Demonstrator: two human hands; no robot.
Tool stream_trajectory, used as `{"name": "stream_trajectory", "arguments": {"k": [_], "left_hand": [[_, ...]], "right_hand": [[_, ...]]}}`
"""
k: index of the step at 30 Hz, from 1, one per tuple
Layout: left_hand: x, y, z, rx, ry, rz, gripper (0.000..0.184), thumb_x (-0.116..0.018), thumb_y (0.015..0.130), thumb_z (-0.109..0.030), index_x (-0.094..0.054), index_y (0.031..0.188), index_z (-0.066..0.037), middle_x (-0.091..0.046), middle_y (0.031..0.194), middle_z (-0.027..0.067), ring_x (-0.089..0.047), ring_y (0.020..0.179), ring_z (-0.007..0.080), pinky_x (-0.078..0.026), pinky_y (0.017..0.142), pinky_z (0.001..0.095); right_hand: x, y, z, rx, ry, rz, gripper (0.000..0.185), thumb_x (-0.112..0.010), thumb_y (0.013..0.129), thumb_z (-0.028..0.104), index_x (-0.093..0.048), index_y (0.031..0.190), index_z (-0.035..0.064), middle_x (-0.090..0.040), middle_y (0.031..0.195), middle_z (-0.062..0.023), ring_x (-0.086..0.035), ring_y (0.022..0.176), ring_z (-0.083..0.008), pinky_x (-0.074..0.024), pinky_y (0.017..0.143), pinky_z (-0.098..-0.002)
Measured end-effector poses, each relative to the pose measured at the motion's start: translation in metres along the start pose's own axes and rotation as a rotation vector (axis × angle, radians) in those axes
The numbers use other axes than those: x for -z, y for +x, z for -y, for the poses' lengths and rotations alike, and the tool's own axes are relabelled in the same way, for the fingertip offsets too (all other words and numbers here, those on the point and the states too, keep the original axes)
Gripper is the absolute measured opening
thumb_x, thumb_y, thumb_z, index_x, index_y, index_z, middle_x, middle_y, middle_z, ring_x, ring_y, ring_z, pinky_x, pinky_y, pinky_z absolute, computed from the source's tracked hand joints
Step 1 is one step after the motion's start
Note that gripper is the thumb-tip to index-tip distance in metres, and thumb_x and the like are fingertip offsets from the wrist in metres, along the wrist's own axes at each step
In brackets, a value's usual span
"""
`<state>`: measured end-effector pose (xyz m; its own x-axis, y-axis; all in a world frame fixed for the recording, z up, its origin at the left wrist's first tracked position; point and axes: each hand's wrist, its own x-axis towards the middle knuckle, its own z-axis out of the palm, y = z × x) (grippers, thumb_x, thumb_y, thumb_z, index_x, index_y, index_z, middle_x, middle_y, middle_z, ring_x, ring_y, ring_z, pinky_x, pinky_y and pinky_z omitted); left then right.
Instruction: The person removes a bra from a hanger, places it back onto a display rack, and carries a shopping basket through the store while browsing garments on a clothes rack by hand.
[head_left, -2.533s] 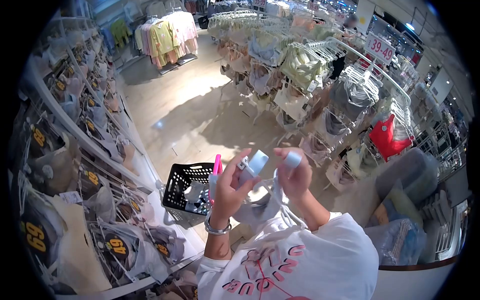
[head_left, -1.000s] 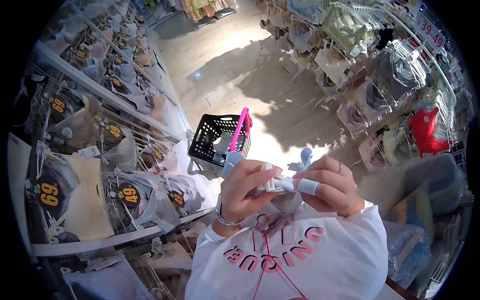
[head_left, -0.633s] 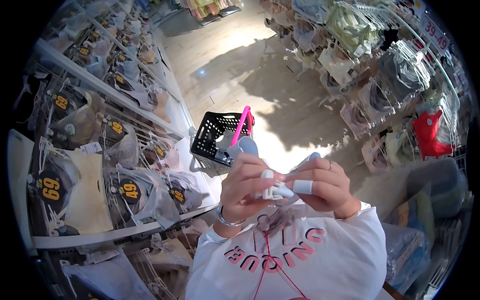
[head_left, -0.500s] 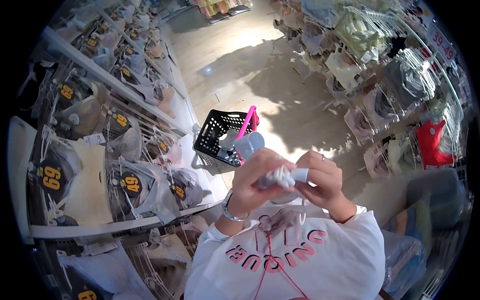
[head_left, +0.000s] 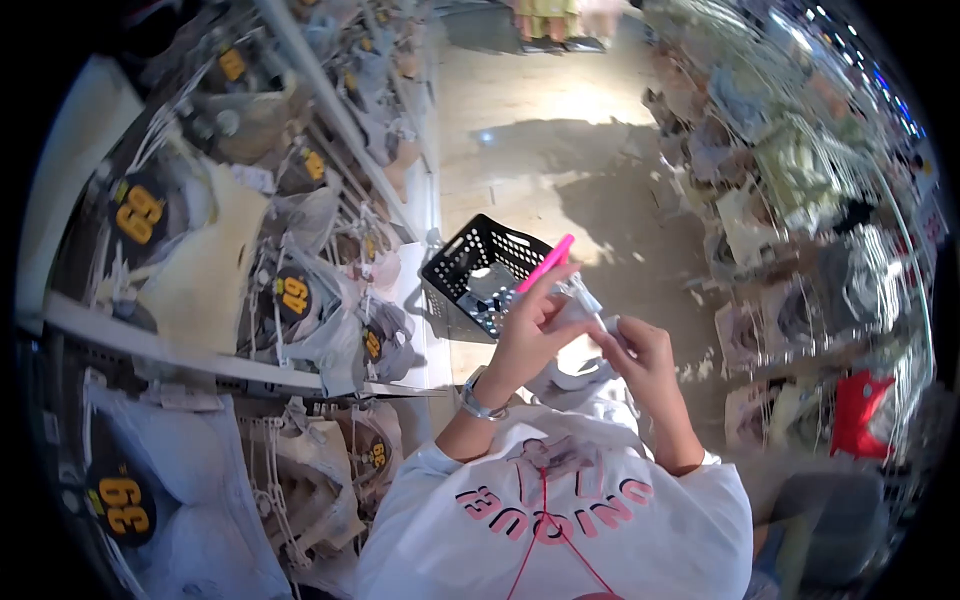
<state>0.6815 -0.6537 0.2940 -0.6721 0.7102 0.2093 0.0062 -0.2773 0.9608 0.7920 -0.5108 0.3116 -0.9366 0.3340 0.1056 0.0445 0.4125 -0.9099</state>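
My left hand (head_left: 535, 335), with a silver bracelet at the wrist, has its fingers closed on a light grey garment. My right hand (head_left: 640, 358) pinches the same garment from the other side. The grey garment (head_left: 580, 385) hangs below both hands, in front of my white shirt. A small white piece, perhaps a clip or hanger end, shows between the hands; its details are blurred. Just beyond my left hand stands a black basket (head_left: 470, 250) with a pink handle (head_left: 547, 262) and grey items inside.
Shelves of hanging bras (head_left: 160, 345) with round price tags line the left side. On the right are racks of bras on white hangers (head_left: 800, 180), with a red one (head_left: 862, 415) lower down. A pale floor (head_left: 540, 180) runs between them. Colourful clothes hang at the far end.
The view has turned, so the basket and left shelves sit further right. My hands have moved slightly apart, and the grey garment now hangs lower and shows more.
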Motion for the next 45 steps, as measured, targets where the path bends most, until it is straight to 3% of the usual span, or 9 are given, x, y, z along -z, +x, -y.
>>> {"name": "stream_trajectory", "arguments": {"k": [7, 18, 22, 23, 26, 30, 32, 38, 45], "left_hand": [[0.030, -0.016, -0.005, -0.084, 0.251, -0.114, 0.061, -0.068, 0.079, 0.003, -0.043, 0.134, -0.004, -0.062, 0.101, 0.0053, -0.058, 0.091, 0.0089, -0.047, 0.077, 0.0220], [0.077, -0.063, -0.002, -0.048, -0.045, -0.292, 0.051, -0.068, 0.080, -0.002, -0.048, 0.127, -0.001, -0.058, 0.107, 0.0038, -0.055, 0.094, 0.0093, -0.046, 0.083, 0.0244], [0.093, -0.093, -0.041, -0.165, 1.003, -0.452, 0.063, -0.079, 0.069, -0.020, -0.053, 0.125, -0.009, -0.054, 0.113, 0.0046, -0.055, 0.100, 0.0213, -0.041, 0.093, 0.0343], [0.089, -0.093, -0.056, -0.269, 1.265, -0.483, 0.051, -0.077, 0.069, -0.027, -0.061, 0.113, -0.008, -0.058, 0.098, 0.0075, -0.057, 0.092, 0.0268, -0.041, 0.091, 0.0375], [0.084, -0.095, -0.066, 0.147, 1.303, -0.265, 0.035, -0.073, 0.071, -0.031, -0.064, 0.095, -0.007, -0.060, 0.086, 0.0077, -0.058, 0.084, 0.0261, -0.041, 0.086, 0.0373], [0.085, -0.093, -0.082, -0.014, 1.547, -0.129, 0.021, -0.067, 0.075, -0.029, -0.062, 0.080, -0.009, -0.059, 0.075, 0.0058, -0.057, 0.077, 0.0240, -0.041, 0.072, 0.0346], [0.083, -0.097, -0.090, -0.062, 1.483, -0.197, 0.018, -0.068, 0.074, -0.026, -0.062, 0.077, -0.008, -0.058, 0.072, 0.0066, -0.057, 0.074, 0.0248, -0.041, 0.069, 0.0349], [0.095, -0.125, -0.116, -0.188, 1.307, -0.650, 0.017, -0.069, 0.075, -0.020, -0.063, 0.072, -0.005, -0.056, 0.064, 0.0078, -0.054, 0.063, 0.0270, -0.040, 0.062, 0.0361], [0.101, -0.130, -0.118, -0.278, 1.405, -0.983, 0.014, -0.071, 0.074, -0.010, -0.062, 0.075, 0.000, -0.059, 0.068, 0.0112, -0.055, 0.064, 0.0288, -0.041, 0.060, 0.0352]], "right_hand": [[-0.014, 0.026, -0.007, -0.182, 0.491, 0.327, 0.025, -0.059, 0.089, 0.019, -0.064, 0.078, -0.0029, -0.051, 0.056, 0.0010, -0.041, 0.050, -0.0047, -0.0279, 0.047, -0.0218], [-0.066, 0.070, -0.009, -0.317, 0.623, 0.822, 0.026, -0.059, 0.090, 0.020, -0.064, 0.077, -0.0027, -0.048, 0.053, -0.0004, -0.041, 0.046, -0.0068, -0.0293, 0.044, -0.0215], [-0.089, 0.085, 0.017, -0.194, 0.387, 1.041, 0.028, -0.060, 0.090, 0.023, -0.065, 0.079, -0.0026, -0.049, 0.053, -0.0006, -0.043, 0.047, -0.0070, -0.0322, 0.046, -0.0225], [-0.092, 0.089, 0.029, -0.158, 0.327, 1.095, 0.029, -0.060, 0.090, 0.025, -0.067, 0.080, -0.0014, -0.050, 0.053, -0.0003, -0.044, 0.048, -0.0067, -0.0328, 0.047, -0.0226], [-0.109, 0.106, 0.030, -0.176, 0.297, 1.261, 0.029, -0.060, 0.090, 0.026, -0.068, 0.082, -0.0003, -0.050, 0.054, 0.0007, -0.044, 0.048, -0.0069, -0.0327, 0.047, -0.0223], [-0.105, 0.126, 0.044, 0.018, 0.121, 1.364, 0.029, -0.059, 0.091, 0.026, -0.069, 0.086, -0.0002, -0.057, 0.062, 0.0002, -0.048, 0.052, -0.0052, -0.0338, 0.047, -0.0213], [-0.094, 0.142, 0.041, -0.054, 0.253, 1.240, 0.025, -0.057, 0.092, 0.022, -0.069, 0.094, -0.0006, -0.064, 0.072, -0.0015, -0.057, 0.068, -0.0070, -0.0443, 0.063, -0.0212], [-0.057, 0.202, 0.028, 0.406, 0.230, 0.734, 0.016, -0.057, 0.089, 0.009, -0.068, 0.097, -0.0002, -0.059, 0.095, -0.0023, -0.054, 0.097, -0.0133, -0.0399, 0.088, -0.0247], [-0.033, 0.196, 0.026, 0.111, 0.842, 0.398, 0.008, -0.064, 0.083, 0.000, -0.067, 0.089, -0.0026, -0.065, 0.089, -0.0072, -0.062, 0.081, -0.0146, -0.0504, 0.077, -0.0257]]}}
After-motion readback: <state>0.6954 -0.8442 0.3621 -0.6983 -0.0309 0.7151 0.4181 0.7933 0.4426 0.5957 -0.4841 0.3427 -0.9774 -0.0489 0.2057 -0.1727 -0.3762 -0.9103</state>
